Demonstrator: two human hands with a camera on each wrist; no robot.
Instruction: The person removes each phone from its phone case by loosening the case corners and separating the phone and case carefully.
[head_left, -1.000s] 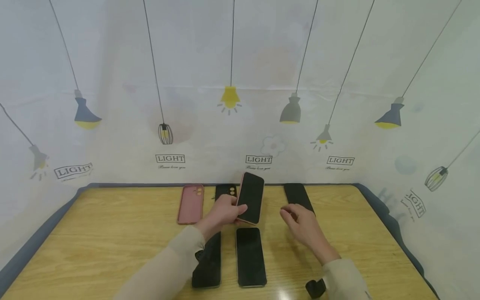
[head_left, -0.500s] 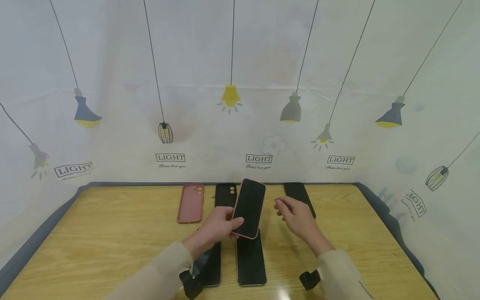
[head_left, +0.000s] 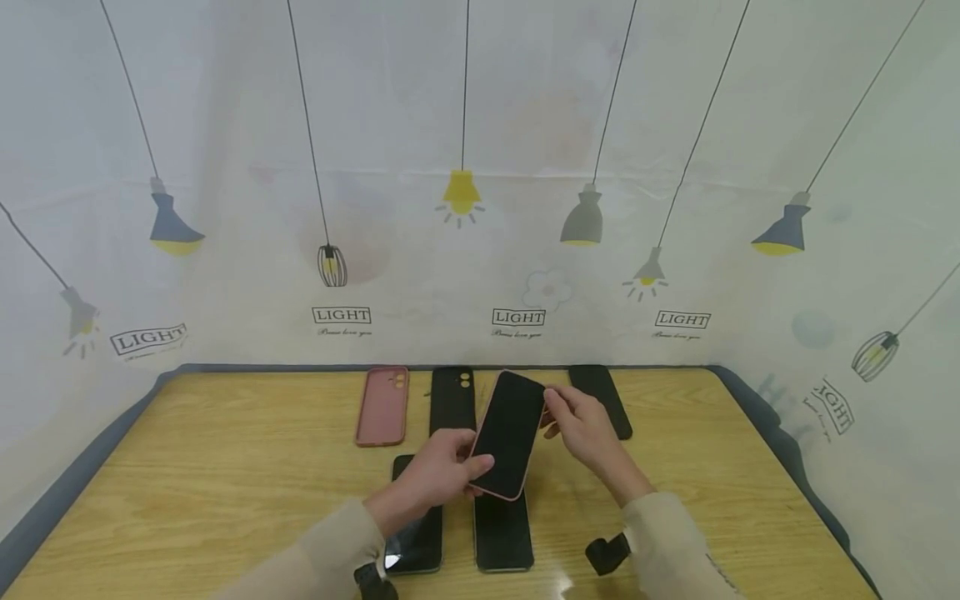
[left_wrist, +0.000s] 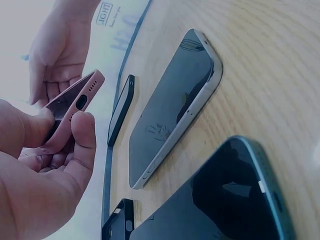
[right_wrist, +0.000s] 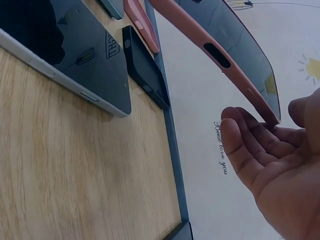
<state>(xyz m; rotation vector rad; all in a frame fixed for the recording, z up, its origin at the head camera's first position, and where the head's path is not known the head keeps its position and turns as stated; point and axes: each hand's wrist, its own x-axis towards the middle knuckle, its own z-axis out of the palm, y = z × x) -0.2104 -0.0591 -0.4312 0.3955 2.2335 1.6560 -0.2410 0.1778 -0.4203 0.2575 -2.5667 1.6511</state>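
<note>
A dark-screened phone (head_left: 510, 435) in a pink phone case tilts above the middle of the table, screen up. My left hand (head_left: 431, 468) grips its lower left corner, thumb on the screen and fingers beneath. In the left wrist view the pink case (left_wrist: 86, 99) shows its bottom edge with the port cutout. My right hand (head_left: 588, 427) is at the upper right corner, fingers loosely bent. Seen from the right wrist, that corner meets the fingers (right_wrist: 240, 142), while the thumb stands off the screen. Below lie two phones, one left (head_left: 420, 537), one right (head_left: 504, 537).
Along the table's back edge lie an empty pink phone case (head_left: 381, 408), a black phone case (head_left: 452, 400) and a dark phone-shaped slab (head_left: 603, 404). A printed wall sheet (head_left: 247, 250) rises behind the wooden table (head_left: 225, 492).
My left hand has brought the pink-cased phone down and nearer, slightly to the right. My right hand has moved left and now touches the phone's upper right corner.
</note>
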